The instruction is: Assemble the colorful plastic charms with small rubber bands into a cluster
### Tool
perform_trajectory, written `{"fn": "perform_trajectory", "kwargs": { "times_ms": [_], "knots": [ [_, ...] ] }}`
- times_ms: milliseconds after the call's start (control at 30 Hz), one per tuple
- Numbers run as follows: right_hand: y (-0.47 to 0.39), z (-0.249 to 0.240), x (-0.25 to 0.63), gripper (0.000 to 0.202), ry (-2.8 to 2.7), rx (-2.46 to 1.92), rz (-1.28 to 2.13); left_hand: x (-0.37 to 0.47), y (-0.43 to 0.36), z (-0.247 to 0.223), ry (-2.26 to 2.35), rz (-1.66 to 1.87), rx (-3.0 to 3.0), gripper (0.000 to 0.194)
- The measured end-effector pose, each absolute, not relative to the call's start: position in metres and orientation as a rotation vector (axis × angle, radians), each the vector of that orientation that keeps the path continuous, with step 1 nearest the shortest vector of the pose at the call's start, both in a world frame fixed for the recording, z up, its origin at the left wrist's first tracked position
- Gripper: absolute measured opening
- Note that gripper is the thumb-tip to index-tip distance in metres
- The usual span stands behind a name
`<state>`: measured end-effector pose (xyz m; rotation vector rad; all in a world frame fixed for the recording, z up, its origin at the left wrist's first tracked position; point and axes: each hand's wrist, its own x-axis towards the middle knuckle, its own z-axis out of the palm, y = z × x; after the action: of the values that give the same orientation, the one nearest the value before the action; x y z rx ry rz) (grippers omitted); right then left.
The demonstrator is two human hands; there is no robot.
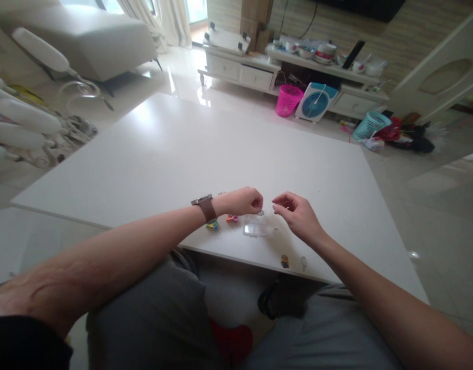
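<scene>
My left hand [248, 200], with a brown-strapped watch [207, 208] on its wrist, is closed in a pinch. A small metal ring [261, 212] shows at its fingertips, above a clear plastic box [254, 226]. Just to the right, my right hand [298, 213] has its fingers curved and apart from the thumb, and nothing shows between them. Beside the box lie a pink and orange piece [232, 218] and a green, yellow and blue piece [212, 225]. A yellow minion figure [284, 261] and a small clear or silvery piece [303, 263] lie near the front edge.
The white table [244, 139] stretches away in front of me. White chairs [28, 115] stand at the left. Beyond the table are a cabinet [255, 76], a pink basket [288, 100], a blue and white fan [316, 102] and a light blue basket [371, 126].
</scene>
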<state>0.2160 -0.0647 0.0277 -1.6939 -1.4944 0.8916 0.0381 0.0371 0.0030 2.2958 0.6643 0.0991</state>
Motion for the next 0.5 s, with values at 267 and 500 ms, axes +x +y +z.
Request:
{"fn": "perform_trajectory", "kwargs": {
  "times_ms": [267,500],
  "knots": [
    [-0.069,0.040,0.229,0.018,-1.477,-1.670,0.844,0.063,0.029,-0.001,0.596,-0.011,2.600,0.014],
    [-0.076,0.042,0.228,0.015,-1.501,-1.675,0.880,0.070,0.022,-0.005,0.667,-0.051,2.705,0.016]
  ]
}}
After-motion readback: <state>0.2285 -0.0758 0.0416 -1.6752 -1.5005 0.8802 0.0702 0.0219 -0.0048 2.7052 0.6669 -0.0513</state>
